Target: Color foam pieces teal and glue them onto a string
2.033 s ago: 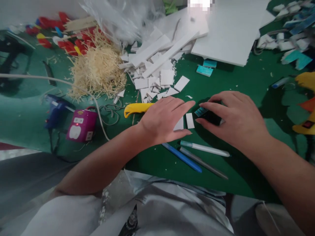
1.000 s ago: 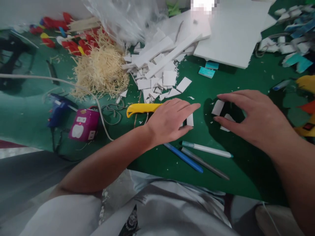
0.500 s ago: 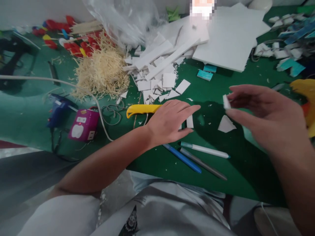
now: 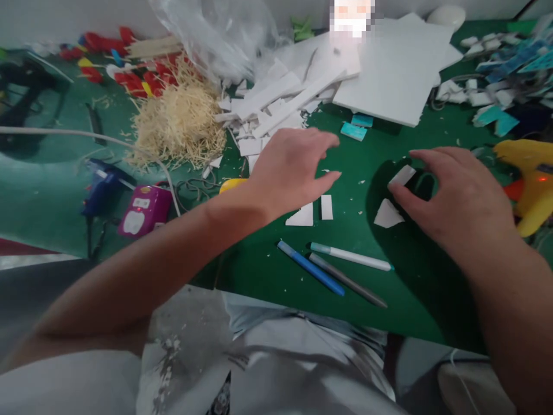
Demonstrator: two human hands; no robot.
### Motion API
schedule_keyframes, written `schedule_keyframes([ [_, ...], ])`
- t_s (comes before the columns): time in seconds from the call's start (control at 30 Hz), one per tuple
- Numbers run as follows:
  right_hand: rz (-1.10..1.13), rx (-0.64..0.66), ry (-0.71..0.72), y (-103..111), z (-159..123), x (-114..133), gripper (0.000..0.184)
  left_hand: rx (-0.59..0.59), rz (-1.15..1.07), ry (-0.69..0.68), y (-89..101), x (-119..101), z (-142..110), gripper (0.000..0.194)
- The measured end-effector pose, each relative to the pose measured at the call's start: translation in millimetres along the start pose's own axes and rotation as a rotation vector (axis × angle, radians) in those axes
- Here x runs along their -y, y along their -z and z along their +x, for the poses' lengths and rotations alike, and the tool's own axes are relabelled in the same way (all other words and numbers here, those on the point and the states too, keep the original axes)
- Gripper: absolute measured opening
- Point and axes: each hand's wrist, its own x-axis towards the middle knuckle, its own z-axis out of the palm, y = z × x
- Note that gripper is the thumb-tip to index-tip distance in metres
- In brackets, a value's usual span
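My left hand (image 4: 298, 161) is open over the near edge of the white foam scraps (image 4: 248, 147), thumb and fingers apart with nothing between them. Its wrist covers most of a yellow utility knife (image 4: 233, 184). My right hand (image 4: 458, 184) holds a small white foam block (image 4: 402, 174) between thumb and index finger, low over the green table. Just below that block lies a white wedge-shaped foam piece (image 4: 387, 214). A small white rectangle (image 4: 327, 207) and a white foam offcut (image 4: 303, 215) lie under my left hand's thumb side.
In front lie a blue pen (image 4: 311, 268), a grey pen (image 4: 348, 279) and a white marker (image 4: 352, 257). Two turquoise pieces (image 4: 353, 131) sit by a white foam sheet (image 4: 393, 75). A yellow glue gun (image 4: 529, 173) is at right; a blue glue gun (image 4: 103, 183) and purple power adapter (image 4: 146, 210) at left.
My left hand has lifted away from the knife and small white pieces toward the scrap pile. My right hand has moved right with a foam block, turning it and lowering it near the wedge.
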Motion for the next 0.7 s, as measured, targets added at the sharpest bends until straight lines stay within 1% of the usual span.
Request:
schedule_keyframes([
  [0.03,0.008,-0.01,0.016,-0.7,-0.5,-1.2,0.06,-0.001,0.025,-0.002,-8.2,1.6,14.4,0.043],
  [0.13,0.029,-0.036,0.092,-4.0,-2.0,-5.5,0.053,-0.103,0.084,0.029,-39.7,7.6,60.2,0.052],
  [0.2,0.042,-0.061,0.143,-6.8,-3.3,-8.0,0.051,-0.167,0.102,0.071,-60.7,10.2,86.0,0.057],
  [0.27,0.047,-0.081,0.165,-9.5,-4.8,-9.7,0.051,-0.159,0.094,0.083,-76.8,11.4,104.2,0.054],
  [0.37,0.059,-0.092,0.187,-12.9,-7.1,-10.4,0.05,-0.121,0.059,0.121,-88.0,13.8,116.4,0.039],
  [0.43,0.066,-0.097,0.188,-14.3,-8.4,-9.9,0.05,-0.108,0.041,0.12,-88.0,16.8,116.0,0.032],
  [0.5,0.081,-0.099,0.181,-14.4,-9.6,-8.7,0.05,-0.098,0.031,0.118,-83.1,19.0,109.4,0.033],
  [0.57,0.107,-0.099,0.183,-12.4,-11.1,-6.8,0.048,-0.102,0.017,0.12,-73.1,17.2,96.9,0.046],
  [0.6,0.118,-0.108,0.186,-10.6,-12.1,-5.5,0.047,-0.12,0.004,0.122,-65.9,14.1,88.7,0.058],
  [0.63,0.127,-0.119,0.191,-8.2,-13.4,-4.1,0.047,-0.139,-0.053,0.136,-57.3,9.6,79.7,0.068],
  [0.67,0.136,-0.135,0.199,-5.4,-14.8,-2.5,0.049,-0.12,-0.144,0.146,-47.6,4.0,70.2,0.073],
  [0.7,0.143,-0.152,0.212,-2.4,-16.4,-0.8,0.052,-0.07,-0.27,0.17,-37.2,-2.1,60.6,0.074],
])
